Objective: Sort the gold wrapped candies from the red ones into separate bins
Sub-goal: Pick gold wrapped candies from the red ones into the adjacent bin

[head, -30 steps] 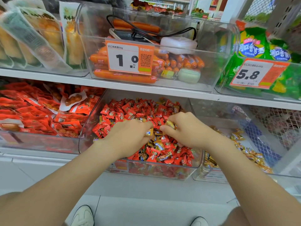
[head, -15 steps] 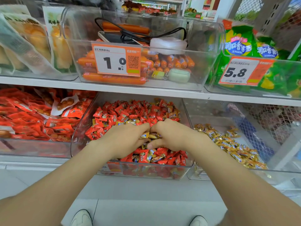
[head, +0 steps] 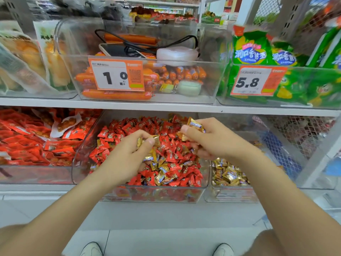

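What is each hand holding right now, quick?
Left hand: pinching a gold candy.
Right hand: gripping several gold candies.

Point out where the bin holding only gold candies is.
In the head view, the gold-candy bin sits on the lower shelf, right of the mixed red bin, below the right hand.

Red candies [head: 171, 159] flecked with gold candies [head: 228, 174]; orange price tags [head: 116, 74].
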`<control>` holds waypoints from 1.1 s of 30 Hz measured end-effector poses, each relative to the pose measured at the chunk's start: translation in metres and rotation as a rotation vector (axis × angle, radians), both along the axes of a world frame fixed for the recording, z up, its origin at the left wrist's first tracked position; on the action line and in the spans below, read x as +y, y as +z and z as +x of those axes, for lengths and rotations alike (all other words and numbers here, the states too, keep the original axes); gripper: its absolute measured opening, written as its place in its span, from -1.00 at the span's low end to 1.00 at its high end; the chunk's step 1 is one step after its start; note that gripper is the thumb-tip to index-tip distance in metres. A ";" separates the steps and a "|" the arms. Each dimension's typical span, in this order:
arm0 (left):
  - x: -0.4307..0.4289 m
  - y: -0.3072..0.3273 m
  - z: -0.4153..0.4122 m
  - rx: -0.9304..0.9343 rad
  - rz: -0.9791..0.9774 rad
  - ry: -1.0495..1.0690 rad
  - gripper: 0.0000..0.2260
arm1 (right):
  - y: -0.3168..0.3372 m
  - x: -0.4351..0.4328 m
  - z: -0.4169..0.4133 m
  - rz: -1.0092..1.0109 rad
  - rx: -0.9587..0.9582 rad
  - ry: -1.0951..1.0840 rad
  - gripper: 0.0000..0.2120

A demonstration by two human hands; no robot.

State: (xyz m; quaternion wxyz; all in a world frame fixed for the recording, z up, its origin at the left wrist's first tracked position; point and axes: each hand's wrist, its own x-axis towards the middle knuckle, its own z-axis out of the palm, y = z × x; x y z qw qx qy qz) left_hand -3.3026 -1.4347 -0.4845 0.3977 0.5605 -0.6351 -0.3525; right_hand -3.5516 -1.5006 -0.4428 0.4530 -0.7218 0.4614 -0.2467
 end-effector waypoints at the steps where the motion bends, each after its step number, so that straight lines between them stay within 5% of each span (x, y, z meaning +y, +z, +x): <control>1: 0.006 0.002 -0.009 0.075 0.039 0.023 -0.82 | 0.003 0.005 -0.013 0.043 0.001 -0.002 -0.66; 4: 0.019 0.010 -0.042 0.202 0.128 -0.016 -0.80 | -0.002 0.012 -0.058 0.067 0.100 -0.103 -0.65; 9: 0.010 0.019 -0.131 -0.149 -0.070 -0.193 -0.82 | -0.048 -0.004 -0.139 -0.119 0.470 -0.515 -0.64; 12: -0.013 0.011 -0.187 -0.334 -0.179 -0.189 -0.76 | -0.064 -0.001 -0.170 -0.044 0.428 -0.491 -0.78; 14: -0.033 0.001 -0.214 -0.441 -0.168 -0.141 -0.72 | -0.065 0.004 -0.182 -0.051 0.368 -0.440 -0.63; 16: -0.053 -0.013 -0.233 -0.525 -0.093 -0.141 -0.74 | -0.061 0.007 -0.191 -0.072 0.310 -0.417 -0.50; 19: -0.075 -0.025 -0.247 -0.495 0.111 -0.259 -0.63 | -0.056 0.004 -0.202 -0.094 0.248 -0.442 -0.59; 22: -0.076 -0.024 -0.247 -0.487 0.135 -0.436 -0.51 | -0.050 0.004 -0.202 -0.158 0.309 -0.474 -0.67; 26: -0.043 -0.005 -0.210 -0.615 -0.331 -0.480 -0.75 | -0.034 0.013 -0.174 -0.214 0.296 -0.404 -0.73; 29: -0.015 0.005 -0.157 -0.639 -0.481 -0.372 -0.89 | -0.022 0.023 -0.134 -0.271 0.281 -0.292 -0.72; 33: -0.012 0.003 -0.074 -0.620 -0.390 -0.117 -0.91 | -0.007 0.036 -0.072 -0.389 0.306 -0.104 -0.72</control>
